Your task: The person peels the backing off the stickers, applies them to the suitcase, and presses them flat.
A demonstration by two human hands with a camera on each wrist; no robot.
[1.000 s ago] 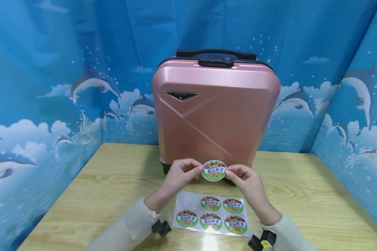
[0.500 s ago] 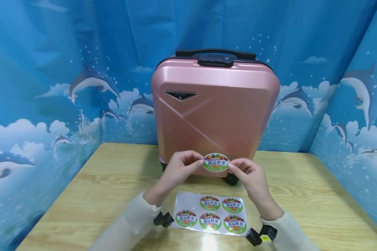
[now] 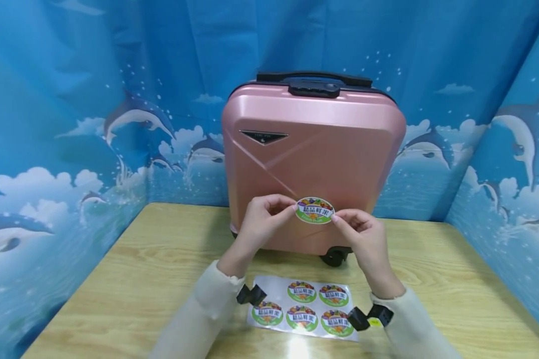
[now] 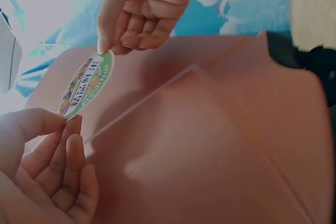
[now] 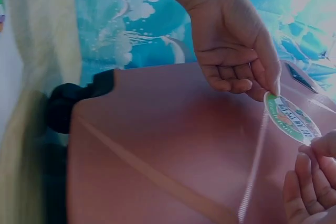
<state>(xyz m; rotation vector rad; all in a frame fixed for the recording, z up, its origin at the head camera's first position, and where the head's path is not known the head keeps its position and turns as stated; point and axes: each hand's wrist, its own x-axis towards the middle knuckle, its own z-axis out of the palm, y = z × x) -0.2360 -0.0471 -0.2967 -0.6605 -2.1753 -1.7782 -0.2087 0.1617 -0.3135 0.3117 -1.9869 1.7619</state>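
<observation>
An oval fruit sticker with a green lower band is stretched flat between both hands, in front of the pink suitcase. My left hand pinches its left end between thumb and forefinger. At the other end, my right hand grips the edge the same way. Both wrist views show the sticker held close over the suitcase shell, its printed side turned away from the shell. In both hands the remaining fingers are loosely curled.
A silver sticker sheet with several matching stickers lies on the wooden table below the forearms. The upright suitcase has a black top handle and a black wheel. A blue dolphin-print curtain hangs behind.
Both hands have raised the sticker from near the suitcase's bottom edge to its lower middle, shifting slightly right. The sheet stays on the table.
</observation>
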